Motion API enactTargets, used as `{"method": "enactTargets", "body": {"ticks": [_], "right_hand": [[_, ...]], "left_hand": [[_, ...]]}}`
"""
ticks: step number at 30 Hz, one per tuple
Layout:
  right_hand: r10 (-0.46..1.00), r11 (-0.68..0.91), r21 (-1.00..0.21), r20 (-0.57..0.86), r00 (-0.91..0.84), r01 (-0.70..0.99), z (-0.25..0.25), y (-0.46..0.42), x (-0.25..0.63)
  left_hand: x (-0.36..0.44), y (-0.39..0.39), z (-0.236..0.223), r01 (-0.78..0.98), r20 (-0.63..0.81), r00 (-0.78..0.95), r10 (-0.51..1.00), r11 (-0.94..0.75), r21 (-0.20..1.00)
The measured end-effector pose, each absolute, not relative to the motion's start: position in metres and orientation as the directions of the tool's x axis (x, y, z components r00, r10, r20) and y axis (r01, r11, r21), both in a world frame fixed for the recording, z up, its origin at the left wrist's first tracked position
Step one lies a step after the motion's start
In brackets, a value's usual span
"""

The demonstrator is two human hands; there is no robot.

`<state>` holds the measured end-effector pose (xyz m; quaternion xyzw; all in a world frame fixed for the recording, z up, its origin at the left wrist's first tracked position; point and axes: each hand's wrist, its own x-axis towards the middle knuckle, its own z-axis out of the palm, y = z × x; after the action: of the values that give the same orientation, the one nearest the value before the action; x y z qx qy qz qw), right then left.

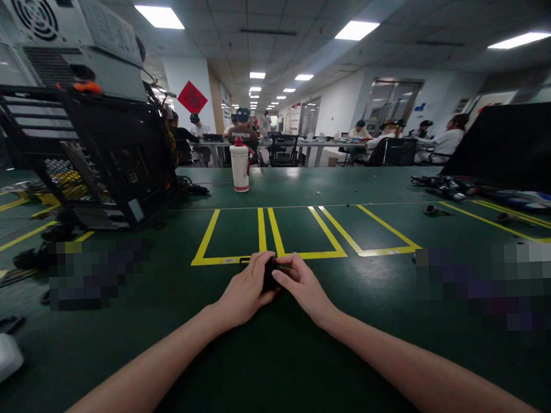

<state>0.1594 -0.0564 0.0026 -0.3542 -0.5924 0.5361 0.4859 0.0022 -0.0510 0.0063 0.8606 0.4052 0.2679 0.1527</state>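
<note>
Both hands meet over the green table point(282, 364), just in front of the yellow tape marks. My left hand point(247, 287) is wrapped round a small black object point(269, 275), whose kind I cannot make out. A thin black loop or frame point(244, 260) sticks out beyond its fingers on the left side. My right hand point(303, 285) is closed in a pinch at the right side of the same black object, thumb and fingertips against it. Most of the object is hidden by the fingers.
At the left stands an open black computer case point(123, 164) with a grey power supply point(108, 49) on top. A white bottle with a red lid point(240, 165) stands farther back. Cables point(443, 187) and a black panel point(505, 141) are at the right. People sit at tables beyond.
</note>
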Motion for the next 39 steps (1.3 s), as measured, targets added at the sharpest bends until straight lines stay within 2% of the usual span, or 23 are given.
{"method": "enactTargets", "body": {"ticks": [8, 33, 39], "right_hand": [[0.956, 0.146, -0.989, 0.151, -0.251, -0.037, 0.0025, -0.0558, 0.1610], [0.936, 0.191, -0.978, 0.206, -0.286, -0.080, 0.0050, -0.0614, 0.1605], [0.947, 0.179, -0.984, 0.180, -0.265, -0.028, 0.0056, -0.0616, 0.1614]], "left_hand": [[0.0029, -0.0522, 0.0096, 0.618, 0.321, 0.524, 0.789, -0.612, 0.494], [0.0025, -0.0522, 0.0074, 0.631, 0.317, 0.524, 0.791, -0.610, 0.480], [0.0028, -0.0517, 0.0076, 0.631, 0.318, 0.524, 0.790, -0.611, 0.478]]}}
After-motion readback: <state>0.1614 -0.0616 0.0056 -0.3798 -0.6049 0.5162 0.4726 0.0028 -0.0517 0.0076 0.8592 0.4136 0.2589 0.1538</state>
